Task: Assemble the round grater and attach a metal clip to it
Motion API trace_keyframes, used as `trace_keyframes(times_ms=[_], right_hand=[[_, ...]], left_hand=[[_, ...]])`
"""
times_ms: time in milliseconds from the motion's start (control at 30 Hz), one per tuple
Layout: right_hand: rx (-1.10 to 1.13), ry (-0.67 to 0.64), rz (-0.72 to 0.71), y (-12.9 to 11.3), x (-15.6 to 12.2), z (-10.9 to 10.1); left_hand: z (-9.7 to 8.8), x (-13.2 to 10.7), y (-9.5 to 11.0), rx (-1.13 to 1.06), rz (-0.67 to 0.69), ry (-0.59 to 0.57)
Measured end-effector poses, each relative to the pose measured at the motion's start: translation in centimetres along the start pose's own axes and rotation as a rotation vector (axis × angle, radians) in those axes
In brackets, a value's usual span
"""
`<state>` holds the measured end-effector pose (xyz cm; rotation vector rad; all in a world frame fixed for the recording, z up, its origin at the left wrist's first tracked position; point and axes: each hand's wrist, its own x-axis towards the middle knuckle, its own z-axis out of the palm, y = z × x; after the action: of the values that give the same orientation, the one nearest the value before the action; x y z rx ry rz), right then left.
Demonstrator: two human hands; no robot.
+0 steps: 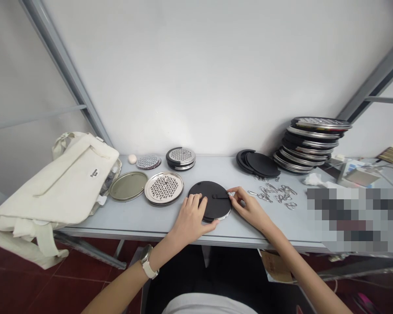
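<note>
A black round disc with a silver rim lies near the table's front edge, with a short slot and small tab on its face. My left hand holds it from the left, fingertips on top and thumb along the near rim. At the disc's right edge, my right hand has thumb and index finger closed on a small shiny metal piece, mostly hidden by the fingers. Several loose metal clips are scattered to the right. A silver grater plate with a perforated face lies left of the disc.
An olive round lid and a cream bag are at left. Behind are a small perforated disc, a short grater stack and black round parts. A tall disc stack stands back right against the wall.
</note>
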<state>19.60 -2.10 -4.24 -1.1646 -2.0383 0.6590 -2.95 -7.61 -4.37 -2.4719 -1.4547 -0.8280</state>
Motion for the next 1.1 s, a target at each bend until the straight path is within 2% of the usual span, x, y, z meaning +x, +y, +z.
trace_keyframes(times_ms=[367, 667, 800, 1100], right_hand=[[-0.029, 0.021, 0.009, 0.29, -0.03, 0.07], [0.002, 0.131, -0.022, -0.04, 0.01, -0.06], [0.023, 0.122, -0.005, -0.14, -0.03, -0.13], [0.0, 0.154, -0.02, -0.35, 0.2, -0.23]], left_hand=[[-0.07, 0.03, 0.04, 0.01, -0.005, -0.026], [-0.01, 0.02, 0.0, 0.005, 0.003, 0.001], [-0.15, 0.05, 0.0, 0.008, 0.014, -0.005], [-0.56, 0.0, 0.08, -0.035, 0.114, -0.037]])
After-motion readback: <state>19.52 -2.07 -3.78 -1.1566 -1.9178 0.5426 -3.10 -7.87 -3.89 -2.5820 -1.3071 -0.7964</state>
